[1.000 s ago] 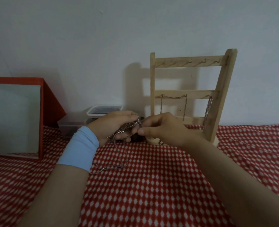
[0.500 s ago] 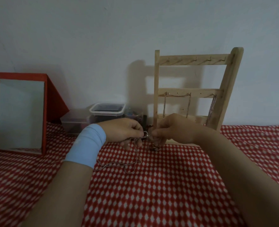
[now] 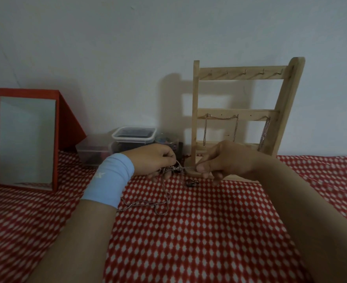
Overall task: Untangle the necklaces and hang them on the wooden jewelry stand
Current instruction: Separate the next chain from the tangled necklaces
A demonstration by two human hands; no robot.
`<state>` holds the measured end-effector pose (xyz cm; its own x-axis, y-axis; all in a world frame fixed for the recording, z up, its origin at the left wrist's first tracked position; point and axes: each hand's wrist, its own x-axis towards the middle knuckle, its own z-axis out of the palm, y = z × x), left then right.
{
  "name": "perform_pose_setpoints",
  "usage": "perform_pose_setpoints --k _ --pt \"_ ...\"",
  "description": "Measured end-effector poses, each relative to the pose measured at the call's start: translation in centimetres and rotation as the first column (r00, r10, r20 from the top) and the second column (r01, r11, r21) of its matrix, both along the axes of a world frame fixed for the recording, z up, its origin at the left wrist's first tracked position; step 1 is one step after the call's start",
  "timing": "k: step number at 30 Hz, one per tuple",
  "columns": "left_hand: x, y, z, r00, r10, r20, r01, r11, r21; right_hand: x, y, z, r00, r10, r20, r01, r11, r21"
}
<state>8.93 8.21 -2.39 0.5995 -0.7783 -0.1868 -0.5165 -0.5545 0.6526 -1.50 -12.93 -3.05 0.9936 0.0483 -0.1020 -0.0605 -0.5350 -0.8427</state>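
A tangle of silver necklace chain trails over the red checked cloth, its upper end bunched between my hands. My left hand, with a light blue wristband, pinches the bunch. My right hand pinches a strand pulled taut from it, just in front of the stand's base. A small dark pendant lies on the cloth below that strand. The wooden jewelry stand rises behind my right hand. Two chains hang from its middle bar; the top hooks are bare.
A red-framed mirror stands at the left. Clear plastic boxes sit against the wall between the mirror and the stand. The red checked cloth covers the whole surface in front of me.
Both hands have moved down toward the cloth and slightly apart, drawing a strand taut between them. A dark pendant now shows on the cloth. The view has tilted up a little.
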Motion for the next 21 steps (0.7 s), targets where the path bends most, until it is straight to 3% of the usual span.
perform_pose_setpoints --k 5,10,13,17,21 --pt "-0.3 0.0 0.1 1.0 -0.001 -0.018 0.0 1.0 -0.03 0.2 0.2 0.2 0.998 -0.058 -0.001 0.058 0.993 -0.104" --pt "-0.7 -0.2 0.4 1.0 -0.003 0.003 0.003 0.999 -0.038 0.9 1.9 -0.6 0.992 -0.13 0.0 0.129 0.989 0.077" --pt "-0.7 -0.1 0.3 1.0 -0.004 0.011 0.005 0.998 -0.062 1.2 2.5 -0.9 0.983 -0.17 0.066 0.162 0.98 0.113" --pt "-0.6 0.1 0.2 0.996 -0.019 -0.09 0.001 0.98 -0.199 1.4 2.9 -1.3 0.965 -0.211 0.156 0.176 0.962 0.208" --pt "-0.5 0.1 0.3 0.999 -0.02 -0.027 0.013 0.974 -0.224 1.6 3.1 -1.6 0.938 -0.25 0.238 0.163 0.928 0.335"
